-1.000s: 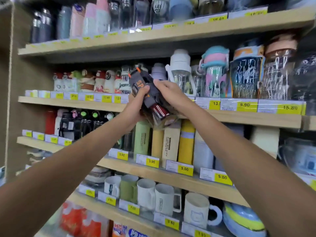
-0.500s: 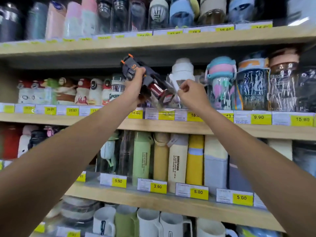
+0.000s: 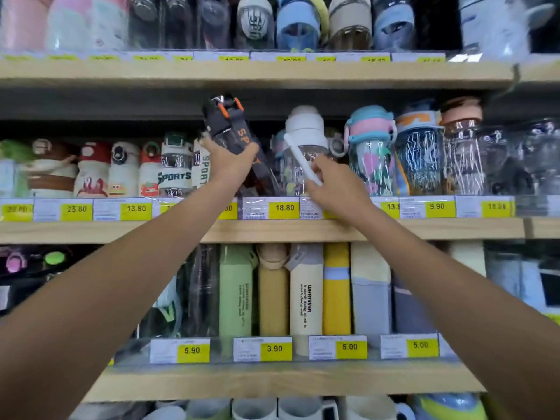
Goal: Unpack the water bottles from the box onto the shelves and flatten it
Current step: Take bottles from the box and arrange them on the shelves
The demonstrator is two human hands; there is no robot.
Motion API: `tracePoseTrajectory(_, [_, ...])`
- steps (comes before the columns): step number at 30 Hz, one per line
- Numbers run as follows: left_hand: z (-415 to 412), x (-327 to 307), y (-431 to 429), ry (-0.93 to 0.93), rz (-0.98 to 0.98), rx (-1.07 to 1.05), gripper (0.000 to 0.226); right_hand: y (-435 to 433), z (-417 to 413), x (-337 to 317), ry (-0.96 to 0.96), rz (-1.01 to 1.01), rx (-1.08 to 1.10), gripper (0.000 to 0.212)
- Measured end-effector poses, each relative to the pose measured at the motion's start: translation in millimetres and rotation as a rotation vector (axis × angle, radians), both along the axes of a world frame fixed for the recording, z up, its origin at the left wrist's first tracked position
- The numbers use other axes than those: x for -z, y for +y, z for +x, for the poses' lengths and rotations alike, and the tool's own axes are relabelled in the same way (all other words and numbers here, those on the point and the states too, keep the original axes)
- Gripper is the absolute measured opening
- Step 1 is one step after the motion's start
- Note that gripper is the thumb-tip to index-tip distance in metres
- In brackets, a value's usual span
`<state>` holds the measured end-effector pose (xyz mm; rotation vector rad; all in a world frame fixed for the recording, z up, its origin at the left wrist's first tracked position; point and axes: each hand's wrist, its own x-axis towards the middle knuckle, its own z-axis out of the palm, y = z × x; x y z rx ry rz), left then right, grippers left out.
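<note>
My left hand (image 3: 231, 160) grips a dark sports bottle (image 3: 225, 121) with a black lid, orange clips and a plastic wrap. The bottle is tilted, lid up and to the left, its lower end down among the bottles on the middle shelf (image 3: 272, 231). Just to its right stands a clear bottle with a white cap (image 3: 304, 124). My right hand (image 3: 335, 184) is in front of that bottle, its fingers curled and pinching the bottle's white strap (image 3: 298, 156). The box is not in view.
The middle shelf is packed with small printed bottles (image 3: 175, 168) at the left and clear pastel ones (image 3: 371, 147) at the right. Above is another full shelf (image 3: 272, 71). Below stand tall boxed flasks (image 3: 304, 295), with mugs (image 3: 254, 409) lower down. Price tags line every edge.
The view has shifted up and closer to the middle shelf. My left hand has brought the dark bottle more upright and lower into the row. My right hand has moved onto the white strap.
</note>
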<state>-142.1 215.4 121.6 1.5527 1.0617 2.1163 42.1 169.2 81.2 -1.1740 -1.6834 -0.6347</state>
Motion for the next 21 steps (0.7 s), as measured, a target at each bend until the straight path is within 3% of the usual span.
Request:
tracePoseTrajectory(7, [7, 1, 6, 0.301, -0.078, -0.064, 0.096, -4, -5, -5, -0.035, 0.111, 0.072, 0.022])
tracePoseTrajectory(15, [10, 1, 19, 0.392, -0.125, -0.027, 0.102, -7, -25, -9, -0.142, 0.150, 0.186, 0.035])
tracePoseTrajectory(21, [8, 0, 25, 0.433, -0.092, 0.036, 0.099, -2, -28, -8, -0.193, 0.070, 0.133, 0.030])
